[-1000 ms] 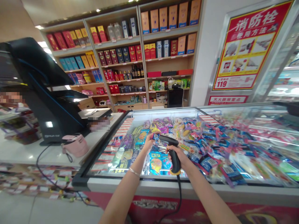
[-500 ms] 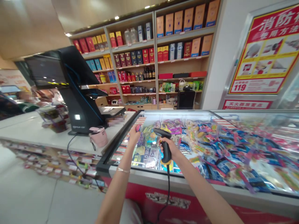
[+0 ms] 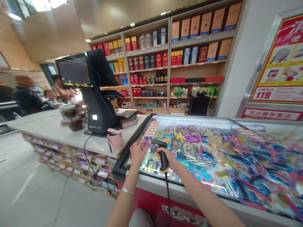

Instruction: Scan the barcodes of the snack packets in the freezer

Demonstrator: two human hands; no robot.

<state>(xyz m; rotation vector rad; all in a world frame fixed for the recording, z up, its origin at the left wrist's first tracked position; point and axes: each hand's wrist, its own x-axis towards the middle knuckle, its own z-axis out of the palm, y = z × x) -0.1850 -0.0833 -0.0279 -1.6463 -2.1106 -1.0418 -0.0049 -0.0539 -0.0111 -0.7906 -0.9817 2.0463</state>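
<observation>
My right hand (image 3: 168, 155) is wrapped round the handle of a black barcode scanner (image 3: 163, 162), which has a yellow base and a cable hanging down. The scanner's head points left, towards my left hand (image 3: 137, 152). Between the thumb and fingertips of that hand is a small pink-and-purple packet (image 3: 147, 141); its exact kind is hard to make out. Both hands are above the glass-topped freezer (image 3: 151, 180), near its left end. Under the glass lie many colourful ice-cream packs (image 3: 189, 134).
Left of the freezer is a white counter (image 3: 50, 124) with a black checkout terminal (image 3: 100, 108), a pink cup-shaped holder (image 3: 115, 138) and stacked plastic tubs (image 3: 72, 116). Shelves of boxed bottles (image 3: 149, 61) line the back. People (image 3: 27, 93) are at the far left.
The view has turned left, so the counter and shelves sit further right. My left hand has turned with its fingers more spread, and the scanner has come closer to it.
</observation>
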